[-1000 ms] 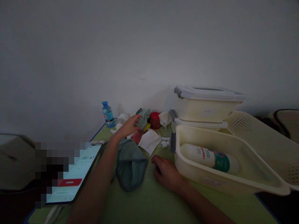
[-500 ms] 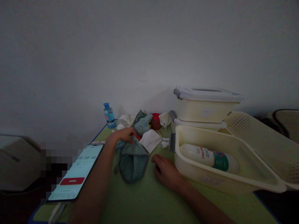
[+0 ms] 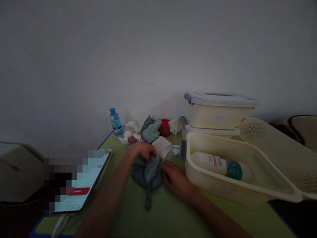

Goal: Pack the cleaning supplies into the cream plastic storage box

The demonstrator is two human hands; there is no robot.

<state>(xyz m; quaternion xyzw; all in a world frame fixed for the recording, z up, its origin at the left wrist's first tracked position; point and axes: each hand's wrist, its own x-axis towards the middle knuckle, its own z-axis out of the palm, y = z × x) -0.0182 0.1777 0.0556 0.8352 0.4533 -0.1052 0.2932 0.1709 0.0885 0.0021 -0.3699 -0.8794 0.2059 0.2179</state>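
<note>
A grey-green textured cloth (image 3: 148, 173) lies bunched on the green table, one dark-edged corner trailing toward me. My left hand (image 3: 145, 151) is closed on its upper part, fingers pinching the fabric from above. At the cloth's right edge my right hand (image 3: 174, 177) rests with curled fingers against the fabric; it looks pinched on that edge, though the fingertips are partly hidden. Just behind, a white cloth (image 3: 162, 146) lies flat. Farther back a second grey-green cloth (image 3: 151, 130) sits crumpled beside a red woven container (image 3: 165, 128).
An open cream bin (image 3: 223, 195) holding a white bottle (image 3: 218, 165) stands at the right, with a lidded box (image 3: 218, 114) stacked behind it. A blue bottle (image 3: 115, 123) is at the back left. A phone (image 3: 81, 185) with a cable lies at the left edge.
My left hand let go of the second cloth at the back, came down to the nearer cloth, gripped it and drew it right and into a bunch. My right hand now touches it.
</note>
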